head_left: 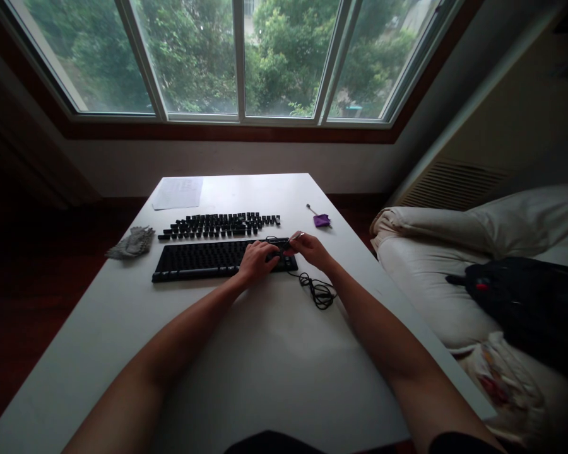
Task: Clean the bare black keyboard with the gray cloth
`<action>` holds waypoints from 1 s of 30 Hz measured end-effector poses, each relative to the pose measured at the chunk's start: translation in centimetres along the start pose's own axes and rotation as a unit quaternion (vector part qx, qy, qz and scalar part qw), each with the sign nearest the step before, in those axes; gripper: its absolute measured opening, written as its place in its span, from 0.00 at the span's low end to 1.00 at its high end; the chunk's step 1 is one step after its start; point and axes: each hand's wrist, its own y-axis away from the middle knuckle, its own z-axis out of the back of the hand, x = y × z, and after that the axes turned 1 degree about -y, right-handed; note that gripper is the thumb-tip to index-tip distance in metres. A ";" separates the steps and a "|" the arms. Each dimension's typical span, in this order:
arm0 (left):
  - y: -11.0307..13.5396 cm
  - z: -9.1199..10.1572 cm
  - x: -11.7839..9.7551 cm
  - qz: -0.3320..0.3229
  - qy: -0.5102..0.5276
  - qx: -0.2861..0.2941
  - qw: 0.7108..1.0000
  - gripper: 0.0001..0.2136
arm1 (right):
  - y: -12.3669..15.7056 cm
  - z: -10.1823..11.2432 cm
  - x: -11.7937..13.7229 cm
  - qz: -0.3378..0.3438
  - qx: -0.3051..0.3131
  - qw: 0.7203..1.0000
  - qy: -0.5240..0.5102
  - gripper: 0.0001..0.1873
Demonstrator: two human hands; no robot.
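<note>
Black keyboard point(196, 260) on desk point(255, 359), loose keycaps point(213, 224) in rows behind. My left hand point(257, 260) rests toward its right end; finger grip, I cannot tell. My right hand's point(311, 250) fingers pinch a small shiny tool point(296, 236).

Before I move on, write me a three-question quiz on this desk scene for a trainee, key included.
1. Which hand has a small shiny thing in its grip?
2. True or false: the cable is stretched out straight along the table.
3. Where do the loose keys lie?
a) on the near side of the keyboard
b) between the keyboard and the window
c) on top of the paper

Key:
1. The right hand.
2. False; it lies in loops.
3. b
</note>
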 end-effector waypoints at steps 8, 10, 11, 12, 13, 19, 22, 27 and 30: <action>-0.2 -0.3 0.3 0.028 0.070 -0.046 0.996 0.12 | 0.0 -0.8 -0.4 -0.009 -0.023 1.000 -0.002 0.24; -0.3 -0.4 0.3 0.041 0.085 -0.054 0.994 0.12 | -0.1 -0.9 -0.7 -0.014 -0.033 0.999 -0.022 0.24; -0.4 -0.4 0.3 0.045 0.091 -0.058 0.993 0.12 | -0.1 -1.0 -0.9 -0.017 -0.038 0.999 -0.031 0.24; -0.4 -0.4 0.3 0.050 0.096 -0.062 0.992 0.12 | -0.2 -1.1 -0.9 -0.019 -0.043 0.998 -0.038 0.25; -0.4 -0.4 0.4 0.055 0.099 -0.066 0.991 0.13 | -0.2 -1.2 -0.9 -0.021 -0.050 0.998 -0.044 0.25; -0.9 0.0 1.1 0.085 0.139 -0.084 0.983 0.15 | -0.1 -1.3 -0.2 -0.031 -0.082 0.995 -0.052 0.26; -1.5 0.5 2.1 0.112 0.158 -0.093 0.977 0.14 | 0.0 -1.1 -0.4 -0.033 -0.085 0.994 -0.054 0.26; -3.1 1.2 4.0 0.143 0.123 -0.071 0.979 0.12 | -0.1 -1.0 -1.3 -0.039 -0.081 0.995 -0.054 0.26; -4.5 1.6 4.7 0.136 0.053 -0.062 0.987 0.12 | -0.1 -1.1 -1.5 -0.040 -0.077 0.995 -0.053 0.26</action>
